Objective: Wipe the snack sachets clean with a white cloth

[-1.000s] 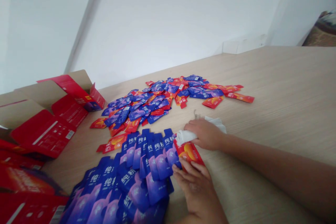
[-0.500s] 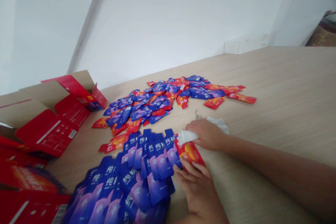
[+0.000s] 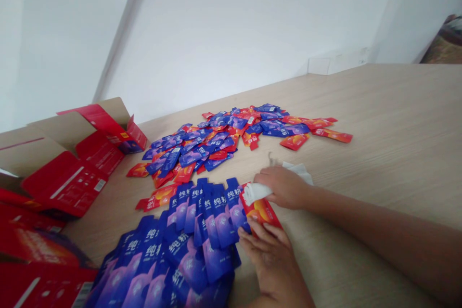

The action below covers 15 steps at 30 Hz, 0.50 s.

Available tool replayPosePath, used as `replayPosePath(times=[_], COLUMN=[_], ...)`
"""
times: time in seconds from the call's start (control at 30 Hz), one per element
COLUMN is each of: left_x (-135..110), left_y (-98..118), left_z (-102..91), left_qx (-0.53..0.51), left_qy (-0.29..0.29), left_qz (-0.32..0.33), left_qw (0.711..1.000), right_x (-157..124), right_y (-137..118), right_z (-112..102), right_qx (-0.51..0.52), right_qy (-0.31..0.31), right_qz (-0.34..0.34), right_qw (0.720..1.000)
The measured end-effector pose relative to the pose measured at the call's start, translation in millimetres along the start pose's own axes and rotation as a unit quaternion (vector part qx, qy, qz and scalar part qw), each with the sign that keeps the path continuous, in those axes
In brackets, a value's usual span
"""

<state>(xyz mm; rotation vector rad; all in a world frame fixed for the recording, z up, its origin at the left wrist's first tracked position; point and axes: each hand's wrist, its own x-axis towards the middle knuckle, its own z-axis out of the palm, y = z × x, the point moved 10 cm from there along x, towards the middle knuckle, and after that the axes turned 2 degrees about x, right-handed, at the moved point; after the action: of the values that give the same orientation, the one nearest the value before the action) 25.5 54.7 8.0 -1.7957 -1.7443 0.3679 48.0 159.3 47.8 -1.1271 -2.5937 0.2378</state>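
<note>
My right hand point(image 3: 285, 186) is closed around a crumpled white tissue point(image 3: 257, 191) and presses it on the top end of a red sachet point(image 3: 260, 212). My left hand point(image 3: 270, 255) lies flat with its fingertips holding down the lower end of that red sachet. The sachet lies at the right end of a fanned row of blue sachets point(image 3: 202, 216) on the wooden table point(image 3: 378, 144).
A loose heap of blue and red sachets point(image 3: 224, 137) lies farther back on the table. Open red cartons point(image 3: 65, 173) stand and lie at the left. A white wall rises behind the table, and a white strip point(image 3: 335, 63) runs along the back edge.
My right hand with the tissue has shifted slightly along the top of the red sachet. The left hand has stayed in place.
</note>
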Motion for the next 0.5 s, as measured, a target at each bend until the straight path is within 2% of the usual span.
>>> replayPosePath(times=[0.07, 0.13, 0.27, 0.37, 0.5], left_x=[0, 0, 0, 0, 0], left_y=[0, 0, 0, 0, -1], left_z=[-0.6, -1.5, -3.5, -3.2, -0.9], left_qx=[0.007, 0.018, 0.012, -0.027, -0.065], left_qy=[0.004, 0.004, 0.005, 0.008, 0.019], left_qz=[-0.002, 0.0, 0.01, 0.009, -0.007], left_qw=[1.0, 1.0, 1.0, 1.0, 0.998], right_x=[-1, -3, -6, -2, 1], right_y=[-1, -11, -31, -20, 2], right_z=[-6, -9, 1, 6, 3], right_qx=[0.014, 0.04, 0.054, 0.026, 0.002], right_qy=[0.017, 0.029, -0.011, -0.018, -0.006], right_qz=[0.002, -0.025, -0.085, -0.046, 0.007], right_qw=[1.0, 0.998, 0.995, 0.998, 1.0])
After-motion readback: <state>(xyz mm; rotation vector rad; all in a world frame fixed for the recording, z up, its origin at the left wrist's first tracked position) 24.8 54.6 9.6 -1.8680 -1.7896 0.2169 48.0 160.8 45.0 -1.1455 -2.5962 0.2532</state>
